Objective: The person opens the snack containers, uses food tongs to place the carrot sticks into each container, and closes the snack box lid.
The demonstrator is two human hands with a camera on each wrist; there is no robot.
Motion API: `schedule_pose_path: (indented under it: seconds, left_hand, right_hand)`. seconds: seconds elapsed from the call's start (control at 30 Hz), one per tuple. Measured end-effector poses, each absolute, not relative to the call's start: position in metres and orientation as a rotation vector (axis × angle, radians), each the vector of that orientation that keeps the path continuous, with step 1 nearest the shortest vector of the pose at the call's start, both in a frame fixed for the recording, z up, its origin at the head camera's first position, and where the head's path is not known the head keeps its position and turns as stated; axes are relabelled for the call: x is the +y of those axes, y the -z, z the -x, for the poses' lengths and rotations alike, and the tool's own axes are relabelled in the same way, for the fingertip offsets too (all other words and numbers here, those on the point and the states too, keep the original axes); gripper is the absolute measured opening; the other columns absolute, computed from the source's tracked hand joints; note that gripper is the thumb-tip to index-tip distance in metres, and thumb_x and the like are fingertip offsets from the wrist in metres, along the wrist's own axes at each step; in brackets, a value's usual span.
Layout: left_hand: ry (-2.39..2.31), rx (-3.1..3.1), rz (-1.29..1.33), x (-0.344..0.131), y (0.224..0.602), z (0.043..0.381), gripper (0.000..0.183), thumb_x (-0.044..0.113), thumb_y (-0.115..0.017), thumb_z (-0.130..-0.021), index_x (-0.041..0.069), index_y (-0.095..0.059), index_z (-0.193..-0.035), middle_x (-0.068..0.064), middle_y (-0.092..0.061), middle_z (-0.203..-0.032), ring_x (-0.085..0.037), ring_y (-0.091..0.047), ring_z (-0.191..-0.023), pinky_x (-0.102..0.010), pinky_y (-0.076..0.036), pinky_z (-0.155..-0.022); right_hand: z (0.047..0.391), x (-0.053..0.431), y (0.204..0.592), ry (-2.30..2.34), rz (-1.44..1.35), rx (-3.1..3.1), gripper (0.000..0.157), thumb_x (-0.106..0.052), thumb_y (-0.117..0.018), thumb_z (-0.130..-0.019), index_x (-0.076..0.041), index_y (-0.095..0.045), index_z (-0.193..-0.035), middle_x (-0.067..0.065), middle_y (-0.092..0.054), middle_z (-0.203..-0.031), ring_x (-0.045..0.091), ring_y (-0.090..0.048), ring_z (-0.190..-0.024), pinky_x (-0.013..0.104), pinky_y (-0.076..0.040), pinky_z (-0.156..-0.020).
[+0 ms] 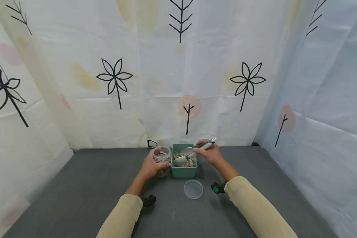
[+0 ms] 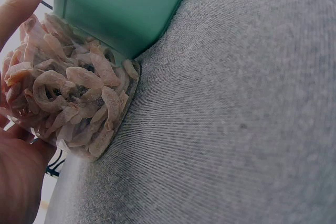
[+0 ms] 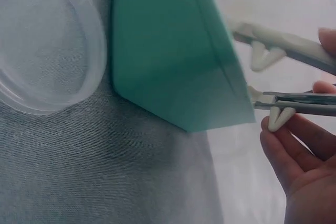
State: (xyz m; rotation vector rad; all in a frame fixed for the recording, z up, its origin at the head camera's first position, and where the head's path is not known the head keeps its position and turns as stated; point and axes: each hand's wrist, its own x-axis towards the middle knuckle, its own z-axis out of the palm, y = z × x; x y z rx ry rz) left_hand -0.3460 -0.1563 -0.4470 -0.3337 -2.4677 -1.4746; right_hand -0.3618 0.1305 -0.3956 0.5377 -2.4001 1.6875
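Observation:
My left hand (image 1: 150,165) grips a clear jar (image 2: 79,87) from its left side, thumb in front. The jar is open at the top and filled with pale brownish curled dried pieces. Right beside it stands a green rectangular bin (image 1: 183,172), holding more such pieces. My right hand (image 1: 209,153) holds tongs (image 1: 200,147) with pale scoop-shaped tips, which are down in the bin among the pieces. In the right wrist view, the two tong arms (image 3: 299,109) stand apart between thumb and fingers. Whether the tips pinch a piece is unclear.
A round clear lid (image 1: 193,189) lies on the dark grey table (image 1: 172,215) in front of the bin. Behind the table hangs a white curtain (image 1: 160,119) with printed plants, and more curtain closes off both sides. Each wrist wears a black strap device.

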Motion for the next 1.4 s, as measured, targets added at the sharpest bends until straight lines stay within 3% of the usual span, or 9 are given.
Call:
schedule_pose_path:
  seconds: [0.27,0.4,1.03,1.4]
  left_hand:
    - [1.48,-2.464,0.335,-0.157,0.447,0.347,0.081,0.028,-0.088,-0.073,0.007,-0.044,-0.139,-0.015,-0.053,-0.132,-0.029,-0.055,-0.108,-0.046,-0.044,-0.087]
    - [1.488,-2.474,0.325,-0.157,0.446,0.346,0.081,0.029,-0.087,-0.074,0.007,-0.044,-0.139,-0.015,-0.052,-0.133,-0.029,-0.055,-0.107,-0.046,-0.045,-0.086]
    - [1.524,-2.465,0.333,-0.156,0.447,0.346,0.08,0.025,-0.087,-0.075,0.008,-0.044,-0.14,-0.014,-0.052,-0.134,-0.027,-0.056,-0.107,-0.042,-0.046,-0.085]
    - [1.501,-2.473,0.31,-0.156,0.447,0.345,0.079,0.028,-0.087,-0.074,0.009,-0.045,-0.138,-0.014,-0.053,-0.132,-0.028,-0.056,-0.106,-0.044,-0.046,-0.084]
  right_hand:
    - [0.363,0.12,0.397,-1.63,-0.532,-2.357,0.031,-0.014,-0.075,-0.087,0.004,-0.064,-0.11,0.009,-0.065,-0.093,0.018,-0.059,-0.078,0.032,-0.047,-0.069]
    - [0.363,0.116,0.396,-1.579,-0.509,-2.374,0.027,-0.017,-0.076,-0.086,-0.002,-0.067,-0.107,0.007,-0.066,-0.089,0.019,-0.059,-0.076,0.034,-0.047,-0.067]
    - [0.365,0.113,0.399,-1.563,-0.444,-2.354,0.018,-0.017,-0.077,-0.085,-0.008,-0.07,-0.099,0.005,-0.067,-0.087,0.019,-0.059,-0.074,0.034,-0.047,-0.066]
    - [0.358,0.117,0.389,-1.701,-0.487,-2.245,0.019,-0.007,-0.075,-0.086,0.004,-0.068,-0.1,0.011,-0.067,-0.087,0.014,-0.061,-0.07,0.032,-0.051,-0.064]
